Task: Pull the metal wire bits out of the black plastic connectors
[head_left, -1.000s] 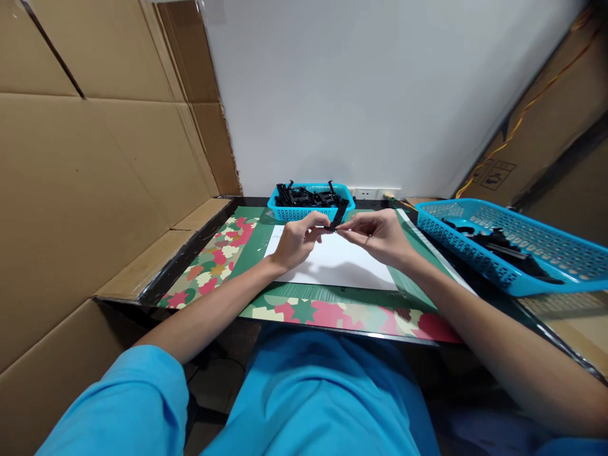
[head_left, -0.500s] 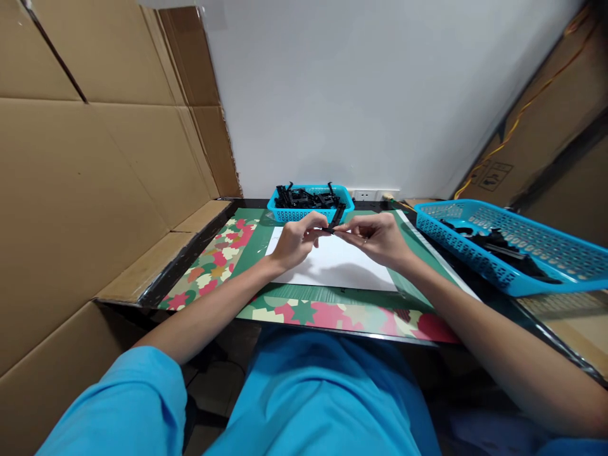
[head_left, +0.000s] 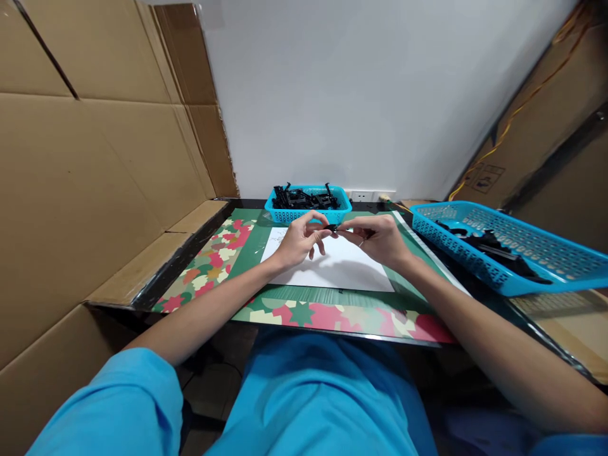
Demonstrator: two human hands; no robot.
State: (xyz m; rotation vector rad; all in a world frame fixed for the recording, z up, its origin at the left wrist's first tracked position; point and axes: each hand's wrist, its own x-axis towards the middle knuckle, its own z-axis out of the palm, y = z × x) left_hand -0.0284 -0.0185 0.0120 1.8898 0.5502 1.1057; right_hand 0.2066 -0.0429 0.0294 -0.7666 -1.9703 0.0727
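Note:
Between the fingertips of both hands is a small black plastic part [head_left: 332, 228], held above a white sheet of paper [head_left: 332, 269]. My left hand [head_left: 300, 242] pinches its left end between thumb and forefinger, the other fingers curled loosely below. From the other side, my right hand [head_left: 379, 237] grips it in a closed pinch. The fingers cover much of the part, so its exact shape is hidden. Just behind the hands stands a blue basket [head_left: 308, 217] heaped with black plastic parts [head_left: 304, 197].
A larger blue basket [head_left: 513, 278] with more black parts [head_left: 498, 250] stands to the right. The paper lies on a green patterned mat [head_left: 247, 253]. Cardboard [head_left: 95, 190] walls the left side. Sockets [head_left: 363, 196] sit low on the back wall.
The black part has turned: its long end pointed up toward the basket before, and now only a short dark piece shows between the fingers. Both hands stay nearly in place.

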